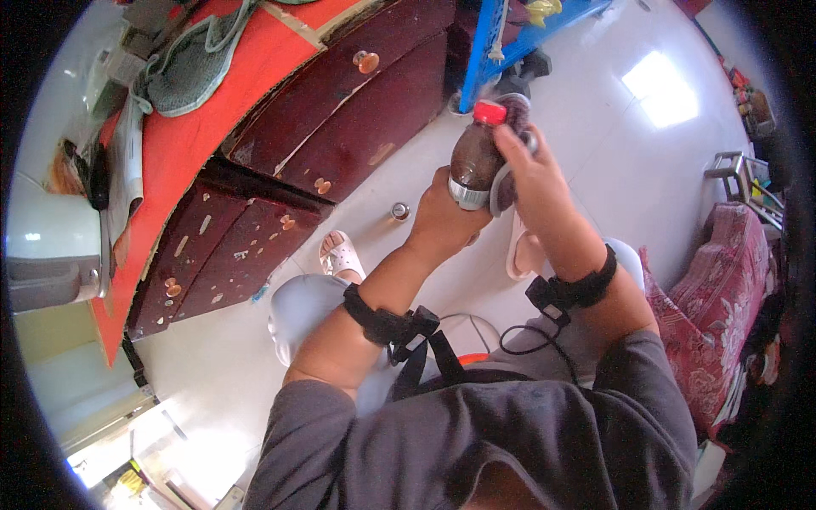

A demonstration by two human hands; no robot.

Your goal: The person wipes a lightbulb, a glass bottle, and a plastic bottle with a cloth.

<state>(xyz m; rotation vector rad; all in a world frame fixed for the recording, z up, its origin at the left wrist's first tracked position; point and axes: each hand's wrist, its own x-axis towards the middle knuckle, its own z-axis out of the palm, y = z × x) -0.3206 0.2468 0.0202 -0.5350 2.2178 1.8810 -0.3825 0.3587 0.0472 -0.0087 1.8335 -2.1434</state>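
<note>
A clear plastic bottle (473, 156) with a red cap (489, 113) and dark brown contents is held up in front of me, tilted. Its silvery label (468, 195) bears a printed code. My left hand (449, 213) grips the bottle's lower part from below. On the bottle's right side, my right hand (535, 167) holds what looks like a purple cloth with grey edging (503, 191), bunched against the bottle. The fingers of this hand come close to the cap. Part of the cloth is hidden behind the bottle and hand.
A dark red wooden cabinet (382, 108) with round knobs stands at left, under a red top (185, 137) holding a grey-green cloth (191, 70). A small round container (400, 211) is on the floor. A blue frame (479, 57) stands ahead; red patterned fabric (714, 274) lies at right.
</note>
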